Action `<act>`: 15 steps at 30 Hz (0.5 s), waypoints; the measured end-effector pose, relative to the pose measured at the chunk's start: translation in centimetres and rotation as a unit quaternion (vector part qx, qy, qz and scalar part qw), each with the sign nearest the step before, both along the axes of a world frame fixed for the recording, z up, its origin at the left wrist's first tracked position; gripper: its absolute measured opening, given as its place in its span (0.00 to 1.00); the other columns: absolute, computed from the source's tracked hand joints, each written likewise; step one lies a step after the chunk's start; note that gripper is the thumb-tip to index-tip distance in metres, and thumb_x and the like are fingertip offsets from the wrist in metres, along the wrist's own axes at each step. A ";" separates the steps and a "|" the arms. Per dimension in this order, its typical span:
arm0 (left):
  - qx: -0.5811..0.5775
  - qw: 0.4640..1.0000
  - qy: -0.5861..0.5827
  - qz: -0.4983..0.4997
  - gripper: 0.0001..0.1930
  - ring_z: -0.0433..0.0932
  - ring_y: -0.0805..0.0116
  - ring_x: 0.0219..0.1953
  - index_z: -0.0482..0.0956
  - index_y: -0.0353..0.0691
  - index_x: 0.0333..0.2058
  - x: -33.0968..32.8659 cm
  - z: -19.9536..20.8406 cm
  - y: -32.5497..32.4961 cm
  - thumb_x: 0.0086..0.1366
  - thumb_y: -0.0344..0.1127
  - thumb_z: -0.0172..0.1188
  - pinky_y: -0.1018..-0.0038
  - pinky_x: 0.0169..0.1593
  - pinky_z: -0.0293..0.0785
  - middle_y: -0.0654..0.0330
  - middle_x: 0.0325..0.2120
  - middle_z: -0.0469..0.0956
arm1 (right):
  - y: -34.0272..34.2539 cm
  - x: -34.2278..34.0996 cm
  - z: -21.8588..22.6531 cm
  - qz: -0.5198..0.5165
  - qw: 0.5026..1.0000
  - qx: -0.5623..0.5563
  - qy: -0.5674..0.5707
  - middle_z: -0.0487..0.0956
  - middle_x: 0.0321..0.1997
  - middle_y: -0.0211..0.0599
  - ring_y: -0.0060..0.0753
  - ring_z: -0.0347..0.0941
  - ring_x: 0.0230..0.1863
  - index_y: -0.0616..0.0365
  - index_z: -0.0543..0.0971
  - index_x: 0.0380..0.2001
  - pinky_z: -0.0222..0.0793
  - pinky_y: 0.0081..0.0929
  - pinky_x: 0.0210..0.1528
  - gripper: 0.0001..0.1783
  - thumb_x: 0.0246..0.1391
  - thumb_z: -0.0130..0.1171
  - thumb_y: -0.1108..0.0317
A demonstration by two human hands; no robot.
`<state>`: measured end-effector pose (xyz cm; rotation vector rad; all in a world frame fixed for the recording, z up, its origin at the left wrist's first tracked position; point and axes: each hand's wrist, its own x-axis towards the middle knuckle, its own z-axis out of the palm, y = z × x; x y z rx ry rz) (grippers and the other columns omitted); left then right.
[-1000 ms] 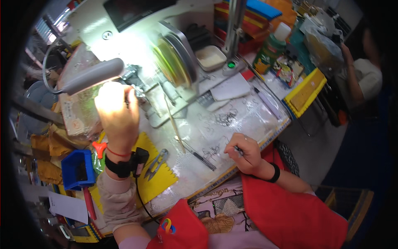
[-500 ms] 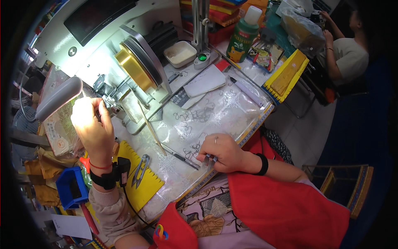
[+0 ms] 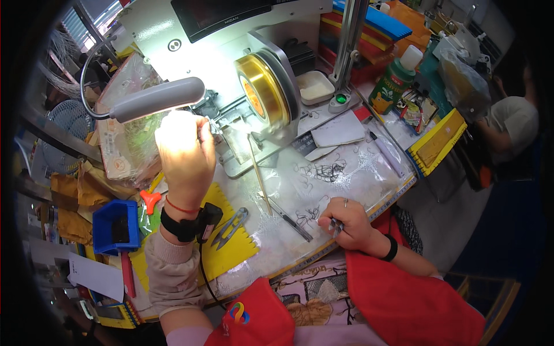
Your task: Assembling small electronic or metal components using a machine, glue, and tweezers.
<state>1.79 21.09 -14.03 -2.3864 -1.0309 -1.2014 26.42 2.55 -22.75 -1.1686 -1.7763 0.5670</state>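
Observation:
My left hand (image 3: 186,151) is raised under the lamp, thumb and fingertips pinched together beside a small metal fitting on the tabletop machine (image 3: 234,147). Glare hides whatever is in that pinch. A spool of gold-coloured line (image 3: 262,89) stands upright on the machine, right of this hand. Over the table's front edge, my right hand (image 3: 353,222) is curled around a small metal tool (image 3: 336,227), mostly covered by the fingers. Small dark hooks (image 3: 309,215) lie loose just left of it, with a larger tangled heap (image 3: 329,171) farther back.
The lamp (image 3: 158,99) hangs just above my left hand. Snips (image 3: 231,228) rest on a yellow board (image 3: 222,254). A thin stick (image 3: 258,173) and a dark pen-like tool (image 3: 291,222) lie mid-table. At the back right stand a green bottle (image 3: 395,81) and a white dish (image 3: 315,87).
The whole view has swung, so the scene sits farther right. My left hand's pinched fingers look nearer the machine's fitting. My right hand stays closed near the front edge, its tool now more covered.

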 end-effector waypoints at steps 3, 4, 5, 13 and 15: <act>0.008 1.000 0.008 0.001 0.06 0.73 0.53 0.36 0.74 0.39 0.32 -0.1 -0.1 0.3 0.56 0.24 0.61 0.62 0.43 0.65 0.55 0.30 0.73 | 0.0 0.1 0.0 0.001 1.000 -0.001 0.004 0.75 0.22 0.38 0.44 0.72 0.25 0.57 0.76 0.23 0.66 0.35 0.27 0.06 0.49 0.64 0.72; 0.009 1.000 0.008 0.002 0.06 0.73 0.53 0.36 0.74 0.39 0.32 -0.1 -0.1 0.3 0.56 0.24 0.61 0.62 0.43 0.65 0.55 0.30 0.73 | 0.1 0.1 0.0 0.002 1.000 0.000 0.004 0.75 0.22 0.38 0.44 0.72 0.25 0.57 0.76 0.23 0.66 0.35 0.27 0.06 0.49 0.64 0.72; 0.012 1.000 0.008 0.001 0.06 0.73 0.53 0.36 0.74 0.39 0.32 -0.1 -0.2 0.3 0.56 0.24 0.61 0.62 0.43 0.65 0.55 0.30 0.73 | 0.1 0.1 0.0 0.000 1.000 -0.001 0.001 0.74 0.22 0.38 0.45 0.72 0.25 0.57 0.75 0.23 0.66 0.36 0.27 0.06 0.49 0.63 0.73; 0.010 1.000 0.007 0.002 0.06 0.73 0.52 0.36 0.74 0.39 0.32 0.1 0.0 0.1 0.55 0.24 0.61 0.62 0.43 0.65 0.55 0.30 0.73 | 0.0 0.2 0.0 0.002 1.000 -0.003 0.010 0.72 0.21 0.39 0.45 0.70 0.24 0.57 0.74 0.22 0.65 0.36 0.27 0.07 0.48 0.63 0.74; 0.016 1.000 0.007 0.001 0.06 0.73 0.53 0.36 0.74 0.39 0.32 0.1 0.0 0.2 0.55 0.24 0.61 0.62 0.43 0.65 0.55 0.30 0.73 | 0.1 0.2 -0.1 0.000 1.000 -0.001 0.017 0.72 0.22 0.39 0.45 0.70 0.25 0.58 0.74 0.22 0.65 0.36 0.27 0.07 0.47 0.63 0.75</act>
